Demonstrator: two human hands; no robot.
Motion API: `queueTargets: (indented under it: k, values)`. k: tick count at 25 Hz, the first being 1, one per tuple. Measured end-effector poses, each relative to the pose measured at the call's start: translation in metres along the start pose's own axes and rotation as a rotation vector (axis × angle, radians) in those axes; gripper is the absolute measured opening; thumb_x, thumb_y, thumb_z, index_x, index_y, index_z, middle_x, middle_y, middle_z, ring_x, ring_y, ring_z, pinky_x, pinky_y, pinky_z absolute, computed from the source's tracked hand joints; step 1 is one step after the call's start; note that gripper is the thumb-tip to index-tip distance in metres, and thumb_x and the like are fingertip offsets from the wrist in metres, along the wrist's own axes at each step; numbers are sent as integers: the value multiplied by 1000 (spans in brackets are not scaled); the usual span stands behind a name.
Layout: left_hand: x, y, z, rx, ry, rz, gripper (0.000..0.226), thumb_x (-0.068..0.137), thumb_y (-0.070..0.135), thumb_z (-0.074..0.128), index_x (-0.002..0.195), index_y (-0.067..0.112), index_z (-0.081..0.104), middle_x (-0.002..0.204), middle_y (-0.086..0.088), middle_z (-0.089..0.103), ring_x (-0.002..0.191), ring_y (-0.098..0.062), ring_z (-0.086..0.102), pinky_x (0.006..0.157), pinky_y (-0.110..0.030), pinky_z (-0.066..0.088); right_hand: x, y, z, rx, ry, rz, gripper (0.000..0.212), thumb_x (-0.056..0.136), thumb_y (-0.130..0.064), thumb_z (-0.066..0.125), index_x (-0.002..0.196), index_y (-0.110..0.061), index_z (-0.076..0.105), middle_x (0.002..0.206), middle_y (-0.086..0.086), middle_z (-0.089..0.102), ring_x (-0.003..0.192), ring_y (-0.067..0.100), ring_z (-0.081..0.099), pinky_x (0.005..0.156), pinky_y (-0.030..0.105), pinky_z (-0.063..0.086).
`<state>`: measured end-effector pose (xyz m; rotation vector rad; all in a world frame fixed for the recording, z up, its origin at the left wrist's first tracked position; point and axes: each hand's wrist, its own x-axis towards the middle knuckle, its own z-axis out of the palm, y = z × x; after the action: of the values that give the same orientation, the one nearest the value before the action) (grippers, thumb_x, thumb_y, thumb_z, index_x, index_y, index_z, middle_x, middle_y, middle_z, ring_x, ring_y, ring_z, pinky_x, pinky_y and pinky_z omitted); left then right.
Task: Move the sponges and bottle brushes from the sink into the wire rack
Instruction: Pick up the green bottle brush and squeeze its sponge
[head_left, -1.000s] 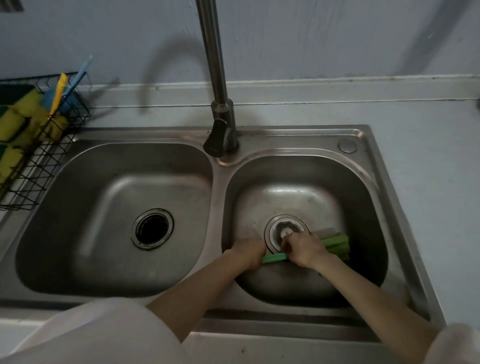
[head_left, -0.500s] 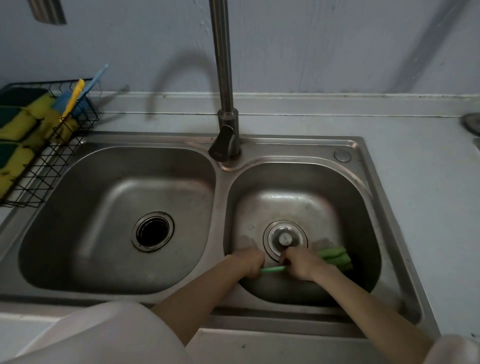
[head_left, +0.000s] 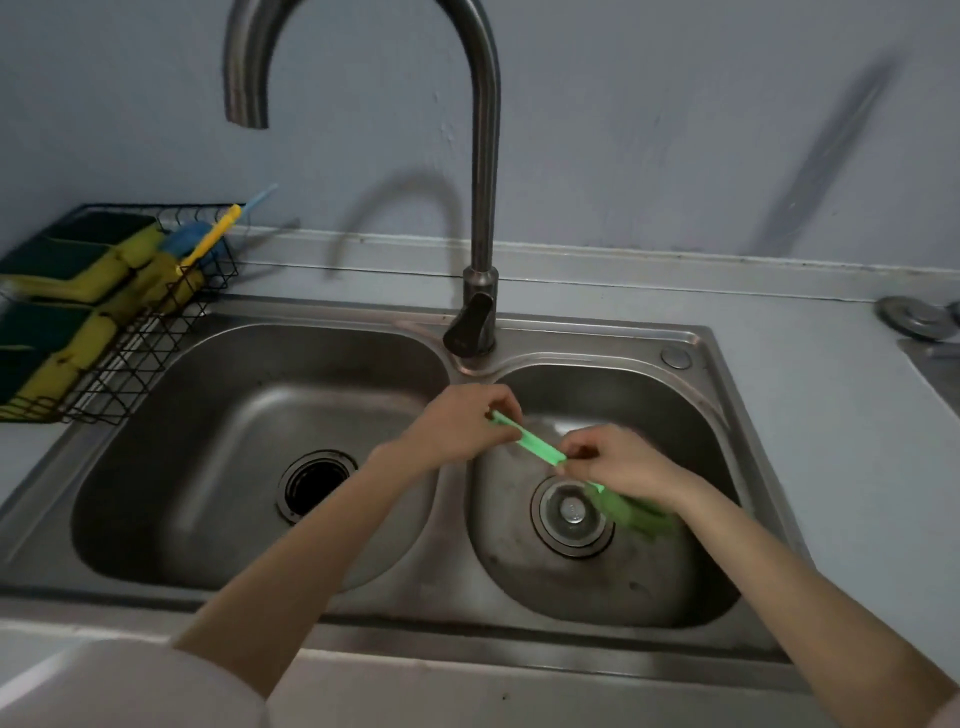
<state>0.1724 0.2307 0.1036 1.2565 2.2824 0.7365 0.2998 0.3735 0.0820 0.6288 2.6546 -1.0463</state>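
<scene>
left fingers: pinched shut on the handle tip of the green bottle brush (head_left: 535, 446), thumb and forefinger closed around it
right fingers: curled closed on the same handle lower down, near where it meets the brush head; exact finger wrap partly hidden
left hand (head_left: 457, 426): over the divider between the two basins, raised above the rim
right hand (head_left: 615, 462): above the right basin, just over the drain strainer (head_left: 571, 512)
green bottle brush: held in the air by both hands, tilted, handle end up-left, fuzzy green head down-right below the right hand; motion-blurred
change: half a second ago both hands were low on the right basin floor with the brush lying flat beside the drain; now it is lifted clear of the floor and swung toward the divider
meaning: grasp done, carry phase starting, judged; it looks like the last item in the sink (head_left: 311, 587), no other sponge or brush visible in either basin
wire rack (head_left: 156, 332): far left on the counter, well apart from the hands; holds yellow-and-green sponges (head_left: 78, 270), a yellow-handled brush (head_left: 210, 236) and a blue brush (head_left: 189, 236)
next: likely a leftward carry across the left basin, under the faucet (head_left: 483, 208) spout
risk: dripping head; rack already crowded at the near end
</scene>
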Motion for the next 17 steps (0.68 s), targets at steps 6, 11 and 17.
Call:
queueTargets:
  k: [6, 11, 17]
  values:
    - [-45, -10, -61, -371, 499, 25, 43, 76, 15, 68, 114, 17, 49, 78, 11, 59, 69, 7, 55, 69, -7, 40, -4, -85, -4, 469, -36, -171, 13, 82, -15, 64, 85, -27, 69, 85, 1, 68, 81, 10, 58, 76, 18, 43]
    - [-84, -39, -82, -532, 493, 10, 34, 75, 13, 69, 104, 22, 51, 84, 7, 65, 75, -3, 63, 81, -24, 51, 9, -157, 16, 703, -87, -308, 19, 83, -3, 59, 87, -20, 65, 83, -2, 67, 76, 8, 64, 78, 18, 53]
    - [-128, -84, -102, -455, 358, -117, 49, 75, 20, 69, 118, 26, 44, 107, 4, 58, 96, -11, 58, 91, -28, 48, 31, -231, 32, 945, -15, -381, 18, 86, 0, 55, 87, -16, 63, 70, -5, 71, 65, 0, 69, 67, 15, 58]
